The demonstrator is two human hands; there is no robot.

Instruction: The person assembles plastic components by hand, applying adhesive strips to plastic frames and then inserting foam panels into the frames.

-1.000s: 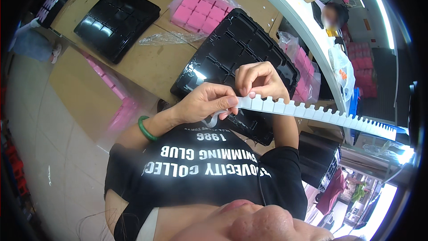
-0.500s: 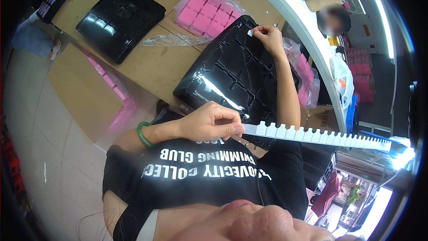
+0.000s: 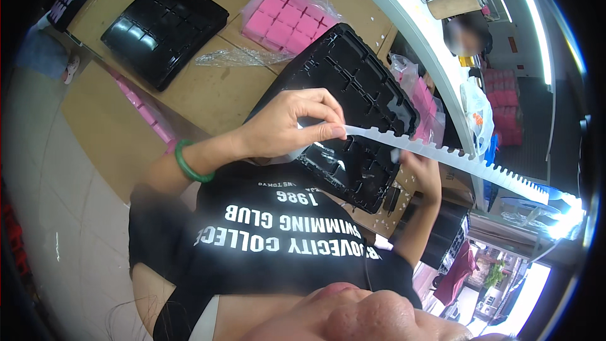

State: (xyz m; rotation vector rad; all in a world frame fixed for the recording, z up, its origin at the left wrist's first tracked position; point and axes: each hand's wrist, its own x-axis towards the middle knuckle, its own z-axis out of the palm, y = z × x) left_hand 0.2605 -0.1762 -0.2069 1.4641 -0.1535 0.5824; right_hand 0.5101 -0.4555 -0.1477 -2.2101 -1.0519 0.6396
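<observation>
My left hand [image 3: 300,123], with a green bangle [image 3: 191,161] on its wrist, pinches one end of a long white comb-edged strip [image 3: 435,150]. The strip stretches rightward, over a large black moulded plastic tray [image 3: 363,82] in front of me. Lower right, behind the strip, my right hand [image 3: 421,173] is close to the tray's right edge, its fingers drawn together and slightly smeared. A small white sticker-like piece [image 3: 396,155] shows at its fingertips. My left hand covers part of the tray's near left side.
A second black tray [image 3: 165,31] lies at the far left of the cardboard-covered table [image 3: 237,79]. Pink foam blocks [image 3: 290,19] in clear film stand behind, with crumpled film [image 3: 243,57] nearby. A curved white counter [image 3: 416,19] borders the right; a person [image 3: 467,35] is beyond it.
My right hand has come from the tray's far corner down to its right edge. My left hand has risen a little with the strip. The tray has turned and shifted.
</observation>
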